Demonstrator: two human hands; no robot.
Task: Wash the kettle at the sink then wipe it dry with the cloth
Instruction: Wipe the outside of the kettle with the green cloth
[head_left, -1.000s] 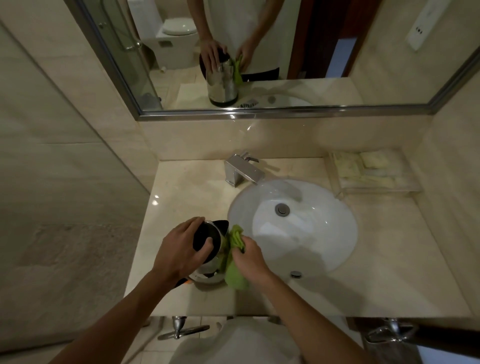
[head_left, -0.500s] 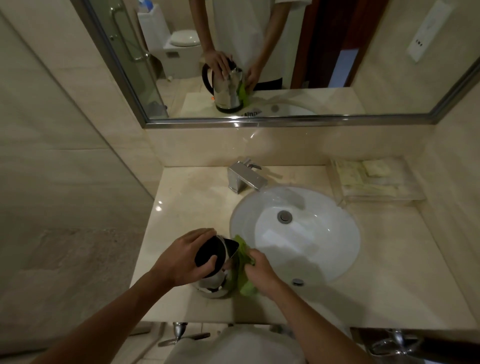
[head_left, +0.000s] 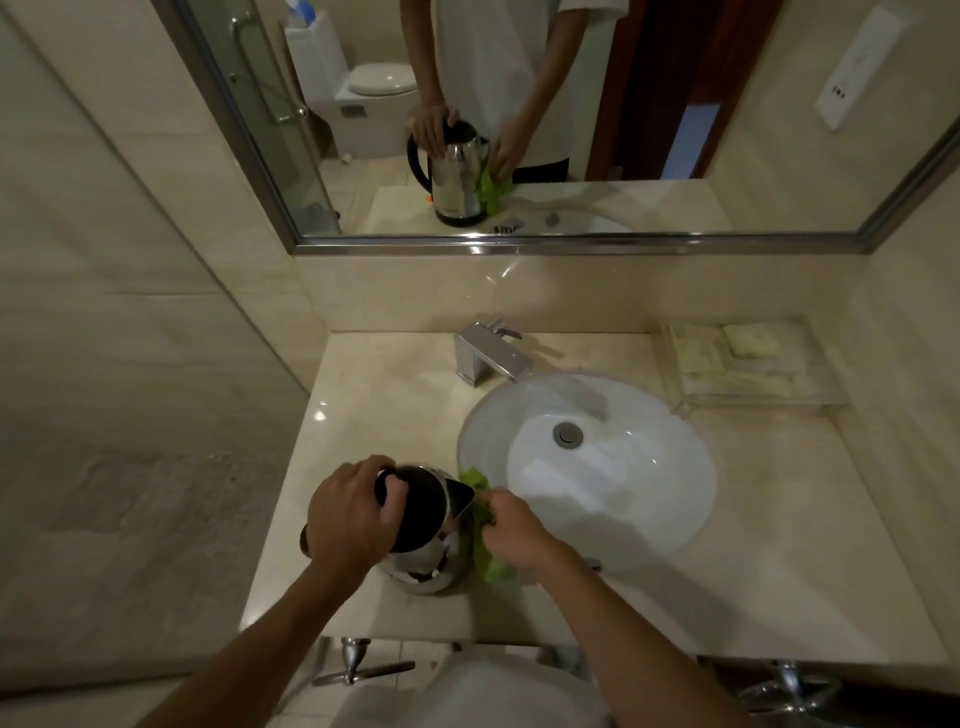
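Observation:
A steel kettle (head_left: 427, 564) with a black lid stands upright on the beige counter (head_left: 384, 415), just left of the white sink (head_left: 613, 467). My left hand (head_left: 348, 514) grips the kettle's top, fingers curled over the black lid. My right hand (head_left: 511, 530) holds a green cloth (head_left: 480, 545) pressed against the kettle's right side, below the spout. The mirror (head_left: 571, 130) shows the same hold from the front.
A chrome faucet (head_left: 488, 356) stands behind the sink, water off. A clear tray of folded items (head_left: 748, 364) sits at the back right. A glass shower wall (head_left: 130, 338) bounds the left. The counter's front edge lies just below the kettle.
My right hand has slid the cloth down the kettle's right side. My left hand has kept its grip on the lid. The camera has tilted so the scene sits lower in the frame.

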